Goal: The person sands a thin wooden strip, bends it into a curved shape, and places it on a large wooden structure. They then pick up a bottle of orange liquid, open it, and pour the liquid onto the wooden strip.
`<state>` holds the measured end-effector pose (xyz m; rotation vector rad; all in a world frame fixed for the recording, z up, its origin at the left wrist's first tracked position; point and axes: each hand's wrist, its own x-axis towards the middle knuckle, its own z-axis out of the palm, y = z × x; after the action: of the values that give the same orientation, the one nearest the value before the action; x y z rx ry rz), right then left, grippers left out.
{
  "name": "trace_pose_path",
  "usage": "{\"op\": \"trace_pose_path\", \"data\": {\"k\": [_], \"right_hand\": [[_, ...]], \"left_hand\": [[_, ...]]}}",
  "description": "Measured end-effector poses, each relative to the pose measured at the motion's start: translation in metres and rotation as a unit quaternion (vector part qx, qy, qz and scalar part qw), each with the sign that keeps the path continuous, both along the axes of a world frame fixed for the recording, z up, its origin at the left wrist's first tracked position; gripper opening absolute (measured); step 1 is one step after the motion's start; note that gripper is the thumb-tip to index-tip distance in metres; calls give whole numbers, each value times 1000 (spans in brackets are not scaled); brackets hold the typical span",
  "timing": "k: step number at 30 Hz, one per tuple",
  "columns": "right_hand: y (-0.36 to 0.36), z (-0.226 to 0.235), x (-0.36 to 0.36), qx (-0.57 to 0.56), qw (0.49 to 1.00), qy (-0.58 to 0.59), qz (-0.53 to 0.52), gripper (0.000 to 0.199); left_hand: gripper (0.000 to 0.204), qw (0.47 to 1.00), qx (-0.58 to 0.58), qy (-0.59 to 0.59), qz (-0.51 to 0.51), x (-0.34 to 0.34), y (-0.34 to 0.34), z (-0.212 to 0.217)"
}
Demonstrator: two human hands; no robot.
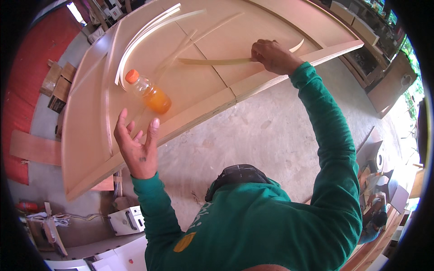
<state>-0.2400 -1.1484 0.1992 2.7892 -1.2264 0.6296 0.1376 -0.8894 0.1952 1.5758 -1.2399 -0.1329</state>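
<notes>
Right hand is pinched shut on the thin pale wooden strip, which runs leftward across the light plywood tabletop. My left hand hovers fingers-spread, just near of the orange-capped plastic juice bottle.

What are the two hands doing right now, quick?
Left hand: open, fingers spread, empty, close to the clear plastic bottle of orange drink.
Right hand: closed on the long thin pale wooden strip.
</notes>
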Motion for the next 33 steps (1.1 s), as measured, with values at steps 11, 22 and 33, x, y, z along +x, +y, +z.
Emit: {"op": "trace_pose_path", "data": {"k": [11, 22, 33], "right_hand": [[-8, 10, -21, 99, 978, -182, 29, 21], [179, 136, 7, 34, 787, -613, 56, 30], [321, 43, 84, 233, 676, -698, 35, 50]], "left_hand": [[60, 995, -96, 12, -1, 15, 78, -7], [55, 972, -61, -12, -229, 31, 141, -6], [34, 847, 117, 49, -516, -84, 88, -39]]}}
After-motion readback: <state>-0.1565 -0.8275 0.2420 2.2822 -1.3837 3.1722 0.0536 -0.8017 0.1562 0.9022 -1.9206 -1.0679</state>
